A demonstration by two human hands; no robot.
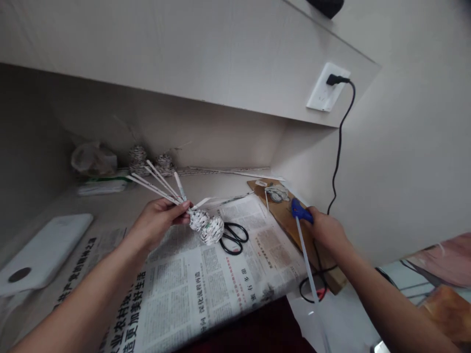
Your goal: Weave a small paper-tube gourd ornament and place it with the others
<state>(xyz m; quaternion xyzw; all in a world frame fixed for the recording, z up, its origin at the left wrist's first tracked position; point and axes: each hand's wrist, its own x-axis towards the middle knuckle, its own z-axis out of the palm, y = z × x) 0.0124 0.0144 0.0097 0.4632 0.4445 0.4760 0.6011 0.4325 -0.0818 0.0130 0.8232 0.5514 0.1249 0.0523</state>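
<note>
My left hand pinches a small gourd-shaped weave of rolled newspaper strips at its neck. Its loose paper sticks fan out up and to the left. Partly behind the weave, black-handled scissors lie on the newspaper; their blades are hidden. Over on the right, my right hand is closed around a blue hot glue gun, a long translucent glue stick trailing down from its rear. The gun is above a brown cardboard piece, apart from the weave.
Two more woven paper pieces stand against the back wall beside a plastic bag. Paper sticks lie along that wall. A white device sits at left. A black cord runs down from the wall socket on the right.
</note>
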